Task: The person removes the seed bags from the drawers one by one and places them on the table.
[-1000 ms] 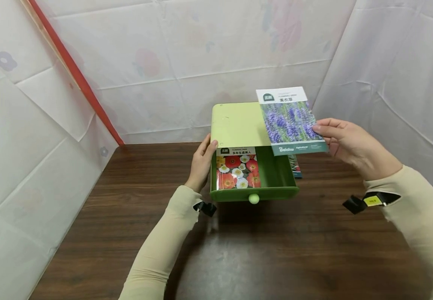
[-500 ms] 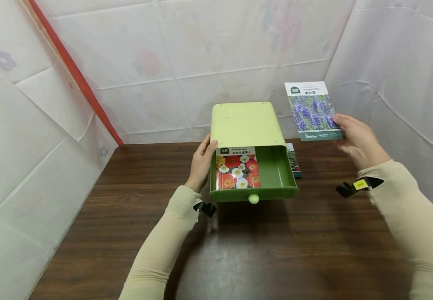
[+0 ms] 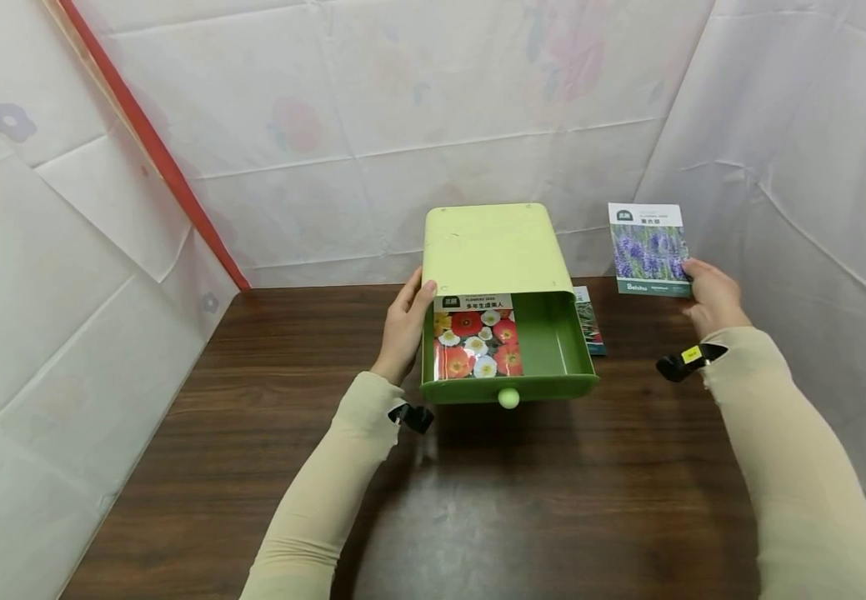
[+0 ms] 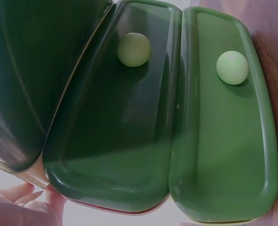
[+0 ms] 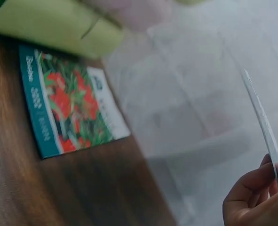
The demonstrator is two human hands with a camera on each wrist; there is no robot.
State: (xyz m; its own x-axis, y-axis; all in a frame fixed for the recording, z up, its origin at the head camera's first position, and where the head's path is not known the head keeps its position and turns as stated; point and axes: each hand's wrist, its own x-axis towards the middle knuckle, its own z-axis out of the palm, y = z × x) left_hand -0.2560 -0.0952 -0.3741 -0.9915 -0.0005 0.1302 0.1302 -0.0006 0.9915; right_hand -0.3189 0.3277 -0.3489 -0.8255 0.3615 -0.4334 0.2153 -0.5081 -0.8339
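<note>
My right hand [image 3: 713, 296] pinches a lavender seed packet [image 3: 650, 250] by its lower right corner, in the air right of a green drawer cabinet [image 3: 493, 250]. In the right wrist view this packet [image 5: 261, 115] shows edge-on between thumb and fingers. My left hand [image 3: 402, 325] rests against the cabinet's left side, thumb at the top front edge. The top drawer [image 3: 553, 387] is pulled out, and a poppy seed packet [image 3: 478, 342] lies in its left part. On the table right of the cabinet lies a red-flowered seed packet [image 5: 73, 103], partly hidden in the head view.
Below the pulled-out drawer, the left wrist view shows two closed drawers with round knobs [image 4: 134, 49]. The cabinet stands on a dark wooden table [image 3: 553, 500] near its back edge. White patterned sheets [image 3: 327, 125] hang behind and at both sides.
The right hand has carried the lavender packet from above the cabinet to the right, then lowered it slightly, away from the head camera. The left hand has stayed on the cabinet.
</note>
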